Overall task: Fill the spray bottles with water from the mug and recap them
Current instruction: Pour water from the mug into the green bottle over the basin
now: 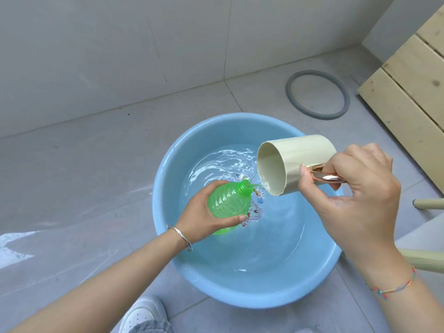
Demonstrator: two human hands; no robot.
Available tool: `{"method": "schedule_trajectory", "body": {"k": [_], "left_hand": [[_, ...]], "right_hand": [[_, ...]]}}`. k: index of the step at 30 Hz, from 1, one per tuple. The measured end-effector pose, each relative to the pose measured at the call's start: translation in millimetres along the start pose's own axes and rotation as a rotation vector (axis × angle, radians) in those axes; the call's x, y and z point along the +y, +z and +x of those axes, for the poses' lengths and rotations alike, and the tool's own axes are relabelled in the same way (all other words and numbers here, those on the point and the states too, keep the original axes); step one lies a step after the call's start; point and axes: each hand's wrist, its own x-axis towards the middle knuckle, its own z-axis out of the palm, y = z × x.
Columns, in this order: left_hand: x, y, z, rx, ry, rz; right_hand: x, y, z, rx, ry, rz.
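1. Currently the left hand [204, 212] grips the green spray bottle [227, 205], fingers and thumb wrapped round its ribbed body.
2. Bottle is uncapped, threaded neck bare. It is tilted, with the neck pointing far-right, and held over the left half of the blue basin [165, 236], above the waterline.
3. Right hand [355, 188] grips the beige mug [295, 162] by its shiny copper-coloured handle [324, 179]: fingers curled through it, thumb pressed on the mug wall.
4. Mug is tipped nearly on its side with the mouth facing left. Its low lip sits just beside the bottle neck.
5. Water pools at the mug's low lip and a thin run leaves it toward the neck. Cannot tell how much lands inside.
6. Basin sits on the grey tiled floor [84, 176], holds rippling water [264, 236], and has cartoon stickers [254, 210] on its bottom.
7. Silver bangle [180, 236] on the left wrist, coloured string bracelet [394, 286] on the right.
8. Far right: grey ring [317, 94] flat on the floor, pale wooden slats [408, 87] beside it.
9. Near edge: white shoe [141, 313].
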Motion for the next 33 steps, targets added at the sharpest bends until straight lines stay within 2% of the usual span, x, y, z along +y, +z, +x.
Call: {"method": "schedule_trajectory", "body": {"k": [16,19,21,24,29,33], "left_hand": [[-5,2,1,0.008,0.001,-0.013],[-4,1,0,0.008,0.003,-0.016],[-3,0,-1,0.022,0.015,-0.036],[0,-2,-1,0.034,0.032,-0.075],[8,-7,-3,0.070,0.070,-0.138],[14,-11,-6,0.098,0.076,-0.209]], "right_hand": [[-11,5,0,0.015,-0.226,-0.043],[-10,7,-2,0.033,-0.191,-0.027],[-7,8,-3,0.048,-0.059,0.020],[5,8,-5,0.070,0.269,0.155],[22,14,-11,0.133,0.819,0.522],[32,21,-23,0.147,1.126,0.759]]}}
